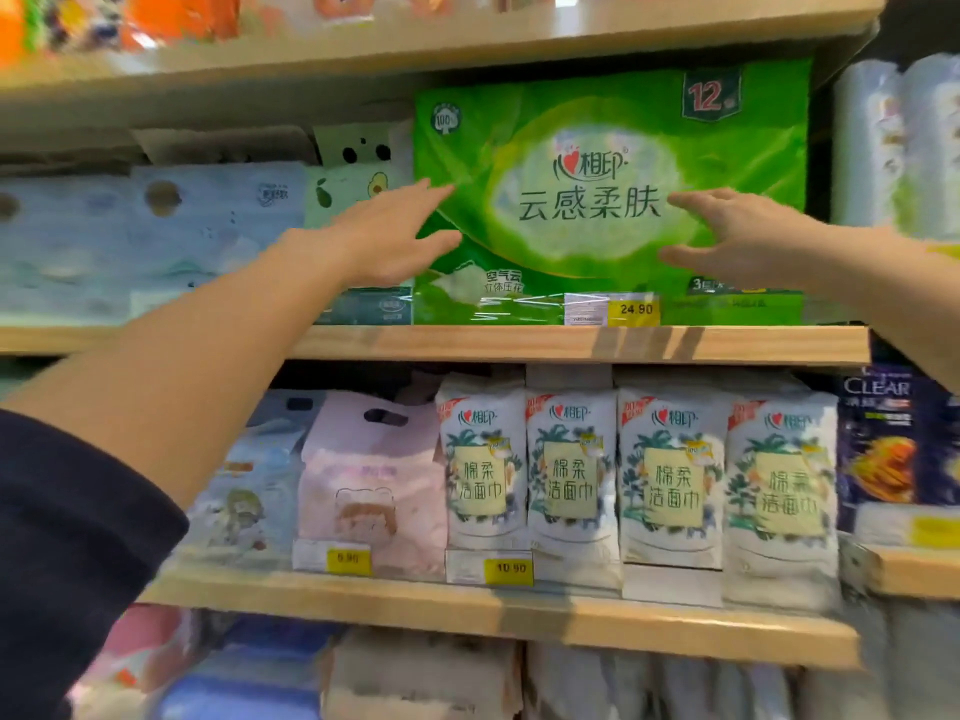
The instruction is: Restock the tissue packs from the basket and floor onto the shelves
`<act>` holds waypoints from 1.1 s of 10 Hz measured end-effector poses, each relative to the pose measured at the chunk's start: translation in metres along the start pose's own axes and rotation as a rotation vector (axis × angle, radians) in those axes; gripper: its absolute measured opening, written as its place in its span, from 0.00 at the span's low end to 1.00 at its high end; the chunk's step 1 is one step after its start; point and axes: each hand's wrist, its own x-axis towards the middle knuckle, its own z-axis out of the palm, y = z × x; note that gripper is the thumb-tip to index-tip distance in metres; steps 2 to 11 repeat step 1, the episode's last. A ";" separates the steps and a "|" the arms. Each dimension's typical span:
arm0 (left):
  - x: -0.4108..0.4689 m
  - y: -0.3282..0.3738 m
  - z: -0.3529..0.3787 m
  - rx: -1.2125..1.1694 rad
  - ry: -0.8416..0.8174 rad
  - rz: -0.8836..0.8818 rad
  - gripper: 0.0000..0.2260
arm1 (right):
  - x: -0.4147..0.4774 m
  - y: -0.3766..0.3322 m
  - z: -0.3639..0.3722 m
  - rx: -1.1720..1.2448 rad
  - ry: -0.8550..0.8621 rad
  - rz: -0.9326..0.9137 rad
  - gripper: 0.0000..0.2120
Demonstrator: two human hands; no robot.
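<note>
Pack (613,200) of green-wrapped tissue stands upright at the right end of the middle shelf (467,343), its base at the front edge behind a yellow price tag (635,310). Both hands are held before its front face, fingers straight and spread, gripping nothing. The left hand (384,236) is over the pack's left edge and the right hand (727,236) over its right half; whether the fingertips touch the wrap I cannot tell. The step looks like seating this pack, so the next move probably calls for an even push with both palms to square it back, without shoving the pale blue packs (156,236) beside it on the left
</note>
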 end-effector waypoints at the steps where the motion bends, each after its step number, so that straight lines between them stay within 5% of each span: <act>1: -0.042 0.004 -0.018 -0.019 -0.002 -0.031 0.26 | -0.029 -0.019 -0.010 0.055 -0.070 -0.037 0.30; 11: -0.042 0.004 -0.018 -0.019 -0.002 -0.031 0.26 | -0.029 -0.019 -0.010 0.055 -0.070 -0.037 0.30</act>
